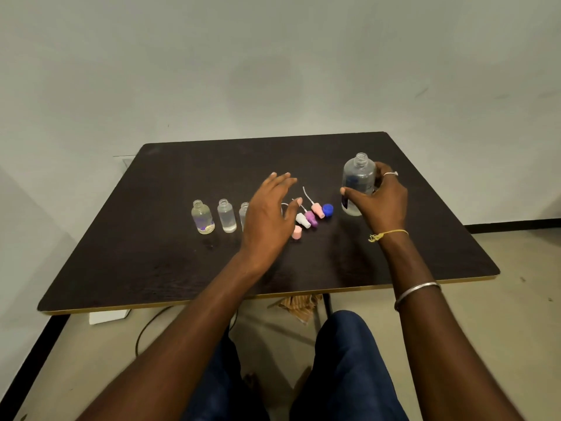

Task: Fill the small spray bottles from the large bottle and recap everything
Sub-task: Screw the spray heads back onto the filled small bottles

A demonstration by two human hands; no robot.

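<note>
Large bottle [358, 180], uncapped and upright, stands right of centre in the frame on the dark table [425, 244], well in from the table's right and far edges. Bare table runs wide along the near edge, across the far strip behind everything, and down the left side. The right hand [382, 199] reaches in from the lower right, its grip wrapped round the large bottle's lower body, thumb on the left face and fingers behind. The left hand [267, 217] hovers mid-frame above the table, grip wide, fingers spread and holding nothing. Three small spray bottles [226, 215] stand uncapped in a row left of centre, the rightmost partly hidden by the left hand. Between the hands lie loose spray tops [311, 218] in white, purple and pink, with a blue cap [328, 209] just beside them and a pink cap [296, 232] closer to the near edge.
</note>
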